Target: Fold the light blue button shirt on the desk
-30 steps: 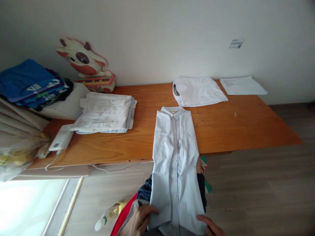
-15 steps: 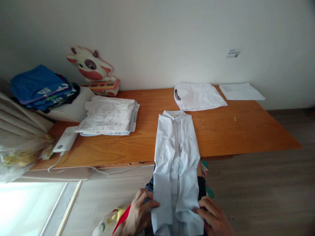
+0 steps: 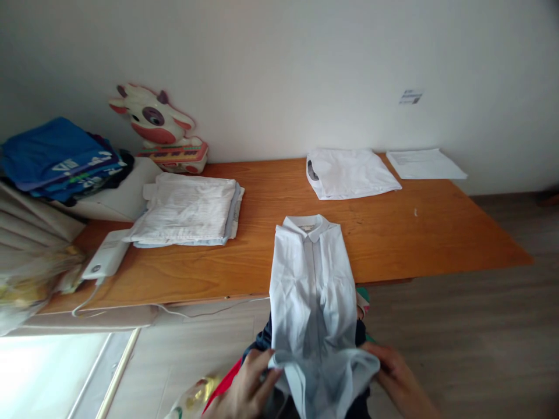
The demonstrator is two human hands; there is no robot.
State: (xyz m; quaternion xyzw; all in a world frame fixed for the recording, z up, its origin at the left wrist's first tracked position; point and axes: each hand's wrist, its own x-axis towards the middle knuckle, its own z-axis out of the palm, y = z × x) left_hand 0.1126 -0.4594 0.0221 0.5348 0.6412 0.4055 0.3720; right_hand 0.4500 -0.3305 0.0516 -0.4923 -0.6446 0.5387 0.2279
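Observation:
A pale white button-up shirt [image 3: 312,285], its sides folded inward, lies face up with its collar on the wooden table [image 3: 419,233] and its lower part over my lap. My left hand [image 3: 251,387] pinches the lower left side of the shirt between thumb and fingers. Opposite it, my right hand [image 3: 397,375] is closed on the lower right side. Between the two hands the bottom of the shirt is lifted and bunches into loose folds. Part of each hand's fingers is hidden by cloth.
A stack of folded shirts [image 3: 187,206] lies on the left of the table. Beyond it stand a cow-shaped toy keyboard [image 3: 159,128] and a pile of blue clothes [image 3: 65,160]. A white device [image 3: 107,254] with a cable, a folded white garment [image 3: 351,173] and papers [image 3: 425,164] also lie there.
Both hands have raised the shirt's lower end, which now curls up between them. The collar has slid nearer to me, away from the folded white garment.

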